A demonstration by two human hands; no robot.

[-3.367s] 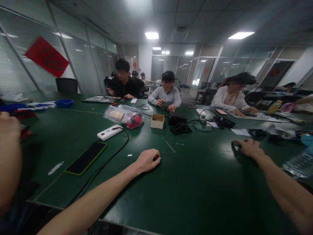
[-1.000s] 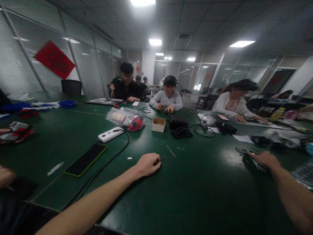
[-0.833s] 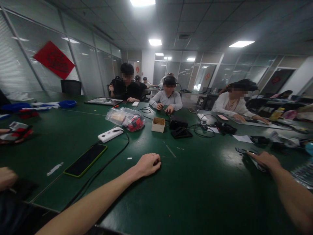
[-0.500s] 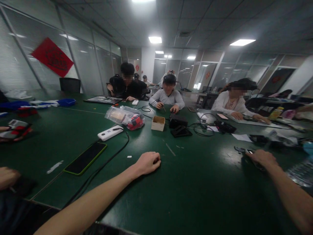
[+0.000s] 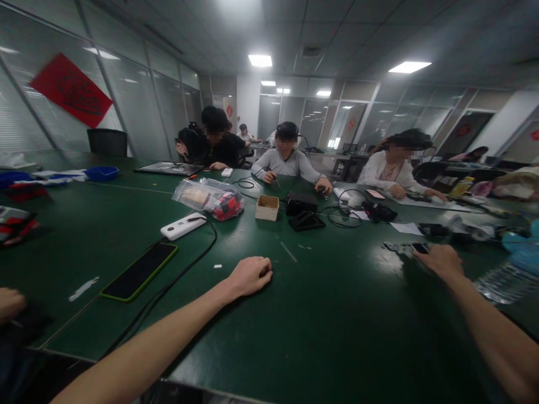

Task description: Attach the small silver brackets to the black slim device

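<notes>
Head view:
Left hand [image 5: 249,276]: loosely curled, almost closed, on the smooth, glossy green table [image 5: 332,314].
Right hand [image 5: 442,262]: narrow grip on the metallic piece.
Metallic piece [image 5: 420,248]: silvery with a dark rectangular part, outline irregular; at the right fingertips, left of the ribbed clear bottle [image 5: 501,279].
Box [image 5: 266,212]: pale, square, open-topped.
Bag [image 5: 207,197]: crinkled clear plastic, red and tan contents.
Phone [image 5: 141,272]: flat, dark, green-edged.
Changed: metallic piece reaches farther past the right fingers; the opposite person's hand [image 5: 323,186] has moved outward.
</notes>
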